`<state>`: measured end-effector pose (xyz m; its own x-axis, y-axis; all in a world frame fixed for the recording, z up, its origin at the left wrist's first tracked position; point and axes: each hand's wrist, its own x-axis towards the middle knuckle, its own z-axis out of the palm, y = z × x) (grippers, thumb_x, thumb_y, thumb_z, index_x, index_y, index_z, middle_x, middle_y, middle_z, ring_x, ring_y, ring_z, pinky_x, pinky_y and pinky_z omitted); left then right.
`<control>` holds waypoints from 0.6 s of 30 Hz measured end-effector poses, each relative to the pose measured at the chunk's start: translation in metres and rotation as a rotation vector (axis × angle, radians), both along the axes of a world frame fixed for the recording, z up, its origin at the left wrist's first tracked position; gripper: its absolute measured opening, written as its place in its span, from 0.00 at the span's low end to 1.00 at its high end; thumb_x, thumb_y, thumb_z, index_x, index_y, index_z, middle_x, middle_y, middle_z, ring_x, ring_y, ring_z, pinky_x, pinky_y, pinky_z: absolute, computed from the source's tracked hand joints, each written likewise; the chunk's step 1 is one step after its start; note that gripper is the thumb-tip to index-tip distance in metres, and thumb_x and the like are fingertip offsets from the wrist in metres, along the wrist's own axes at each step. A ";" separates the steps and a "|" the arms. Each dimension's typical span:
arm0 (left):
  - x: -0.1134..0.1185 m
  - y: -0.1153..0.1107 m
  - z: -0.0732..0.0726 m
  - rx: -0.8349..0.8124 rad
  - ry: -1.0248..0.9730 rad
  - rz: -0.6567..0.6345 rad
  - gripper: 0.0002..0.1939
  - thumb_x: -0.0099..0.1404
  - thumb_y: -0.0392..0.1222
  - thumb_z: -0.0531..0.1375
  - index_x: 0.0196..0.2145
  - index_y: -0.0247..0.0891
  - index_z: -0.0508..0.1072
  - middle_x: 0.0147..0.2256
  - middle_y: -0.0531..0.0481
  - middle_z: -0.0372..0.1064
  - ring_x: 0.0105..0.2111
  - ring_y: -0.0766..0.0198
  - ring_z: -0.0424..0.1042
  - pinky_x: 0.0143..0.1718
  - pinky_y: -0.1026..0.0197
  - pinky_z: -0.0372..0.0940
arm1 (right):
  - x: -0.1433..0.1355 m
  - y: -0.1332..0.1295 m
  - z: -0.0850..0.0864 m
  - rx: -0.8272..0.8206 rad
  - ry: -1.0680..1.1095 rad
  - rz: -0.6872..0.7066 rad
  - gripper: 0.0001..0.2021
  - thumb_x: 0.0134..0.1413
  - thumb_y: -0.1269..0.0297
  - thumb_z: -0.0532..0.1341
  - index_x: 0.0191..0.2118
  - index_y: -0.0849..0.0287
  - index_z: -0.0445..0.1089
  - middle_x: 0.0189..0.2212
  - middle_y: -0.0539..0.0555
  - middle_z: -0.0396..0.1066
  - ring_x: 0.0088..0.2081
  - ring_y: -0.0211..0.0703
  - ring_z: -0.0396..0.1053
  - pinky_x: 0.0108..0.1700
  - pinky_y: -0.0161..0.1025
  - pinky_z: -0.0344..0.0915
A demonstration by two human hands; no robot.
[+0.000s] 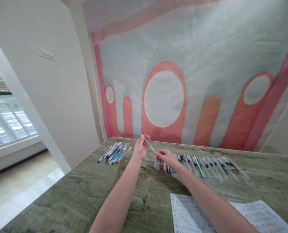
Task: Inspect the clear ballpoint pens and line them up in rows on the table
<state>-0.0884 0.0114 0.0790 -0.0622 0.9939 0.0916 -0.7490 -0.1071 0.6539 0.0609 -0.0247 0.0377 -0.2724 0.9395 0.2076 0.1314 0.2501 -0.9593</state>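
Observation:
Above the middle of the table, a slim, clear pen [149,144] slants between my two hands. My left hand [141,147] pinches its upper end, palm turned up. The fingertips of my right hand [165,156] close on its lower end. Beneath the right hand lie small pen caps or parts [160,165], partly hidden by it. To the left is a loose pile of pens [115,153]. On the right, several clear pen barrels [213,166] lie side by side in a slanted row, one of them light blue.
The wood-patterned table [85,191] reaches to a wall with a pink and grey printed sheet [124,48]. Printed paper sheets [190,213] lie at the near right, partly under my right forearm. A railing [10,119] shows outside at the far left.

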 end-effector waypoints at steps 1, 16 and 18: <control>0.000 0.000 0.000 0.005 0.003 -0.003 0.09 0.56 0.37 0.57 0.36 0.33 0.69 0.35 0.45 0.71 0.38 0.65 0.69 0.44 0.61 0.62 | 0.001 0.000 0.001 -0.006 0.007 -0.005 0.17 0.43 0.51 0.57 0.26 0.64 0.67 0.17 0.49 0.66 0.17 0.30 0.58 0.19 0.28 0.52; 0.001 -0.003 0.003 -0.015 -0.001 0.032 0.09 0.54 0.35 0.59 0.35 0.33 0.69 0.33 0.46 0.71 0.36 0.66 0.70 0.43 0.61 0.63 | 0.001 -0.004 0.004 -0.130 0.077 0.094 0.21 0.48 0.48 0.51 0.32 0.64 0.67 0.24 0.54 0.70 0.20 0.31 0.62 0.19 0.28 0.54; 0.000 -0.003 0.002 -0.019 -0.007 0.040 0.09 0.54 0.35 0.59 0.35 0.33 0.69 0.33 0.46 0.71 0.36 0.66 0.70 0.43 0.62 0.63 | 0.000 -0.004 0.003 -0.157 0.068 0.138 0.22 0.49 0.48 0.50 0.32 0.64 0.67 0.25 0.54 0.70 0.20 0.31 0.62 0.19 0.28 0.54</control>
<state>-0.0880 0.0086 0.0815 -0.1023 0.9921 0.0724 -0.7489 -0.1247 0.6508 0.0612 -0.0284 0.0405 -0.3909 0.9166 0.0836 0.0400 0.1076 -0.9934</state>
